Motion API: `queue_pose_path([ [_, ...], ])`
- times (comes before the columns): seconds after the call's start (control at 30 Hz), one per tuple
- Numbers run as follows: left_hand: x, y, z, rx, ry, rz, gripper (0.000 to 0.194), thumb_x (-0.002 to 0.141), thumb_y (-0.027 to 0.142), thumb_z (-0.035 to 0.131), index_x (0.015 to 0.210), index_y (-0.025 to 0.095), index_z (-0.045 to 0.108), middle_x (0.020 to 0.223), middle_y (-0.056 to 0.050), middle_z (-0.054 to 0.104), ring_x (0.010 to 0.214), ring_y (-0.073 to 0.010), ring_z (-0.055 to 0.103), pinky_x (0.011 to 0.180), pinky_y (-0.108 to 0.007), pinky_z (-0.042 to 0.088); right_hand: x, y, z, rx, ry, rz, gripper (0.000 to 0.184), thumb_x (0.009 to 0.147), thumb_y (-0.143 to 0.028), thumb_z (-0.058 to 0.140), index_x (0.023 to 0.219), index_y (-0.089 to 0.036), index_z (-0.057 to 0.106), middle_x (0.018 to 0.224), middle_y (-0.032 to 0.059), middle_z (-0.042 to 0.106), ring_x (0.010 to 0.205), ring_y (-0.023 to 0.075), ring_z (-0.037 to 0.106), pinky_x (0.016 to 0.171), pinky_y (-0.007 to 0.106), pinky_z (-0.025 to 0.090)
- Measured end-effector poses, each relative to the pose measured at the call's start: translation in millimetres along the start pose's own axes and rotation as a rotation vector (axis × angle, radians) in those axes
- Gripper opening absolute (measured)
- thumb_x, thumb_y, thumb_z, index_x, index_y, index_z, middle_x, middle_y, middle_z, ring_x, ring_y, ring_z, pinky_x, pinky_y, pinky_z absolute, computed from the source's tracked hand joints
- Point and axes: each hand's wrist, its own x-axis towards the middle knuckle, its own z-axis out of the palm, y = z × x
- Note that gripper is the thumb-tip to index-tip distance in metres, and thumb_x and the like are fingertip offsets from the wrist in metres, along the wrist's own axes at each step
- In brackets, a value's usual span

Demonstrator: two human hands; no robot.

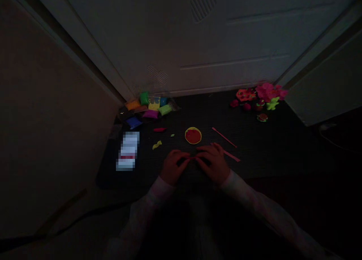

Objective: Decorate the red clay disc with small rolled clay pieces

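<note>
In the dim head view, my left hand (173,167) and my right hand (214,163) meet near the table's front edge. Thumbs and fingertips of both pinch a thin red strip of modelling clay (192,158) stretched between them. Just beyond lies a round red clay disc (193,136) with a yellow rim. One pink modelling tool (232,156) lies partly behind my right hand, and a second pink stick tool (224,137) is farther off. To the left are a red clay piece (160,130), a yellow clay scrap (157,145) and a small green bit (172,135).
Several bags of coloured clay (151,113) sit at the dark table's back left. A lit, blurred-out screen (128,151) lies nearer. Pink flower shapes (270,92), a yellow-green figure (273,103) and a small burger shape (262,117) stand back right. A pale door panel (181,45) rises behind.
</note>
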Motion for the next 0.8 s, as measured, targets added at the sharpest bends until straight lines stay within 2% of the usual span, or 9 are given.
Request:
queue_pose_path([
  [0.8, -0.7, -2.1, -1.5, -0.088, 0.033, -0.043, 0.012, 0.071, 0.019, 0.061, 0.082, 0.018, 0.063, 0.078, -0.001, 0.066, 0.079, -0.0154, 0.057, 0.074, -0.029, 0.048, 1.0, 2.9, -1.4, 0.073, 0.015, 0.036, 0.008, 0.076, -0.026, 0.051, 0.074, -0.023, 0.058, 0.092, 0.0024, 0.064, 0.09, 0.0164, 0.056, 0.094, 0.044, 0.025],
])
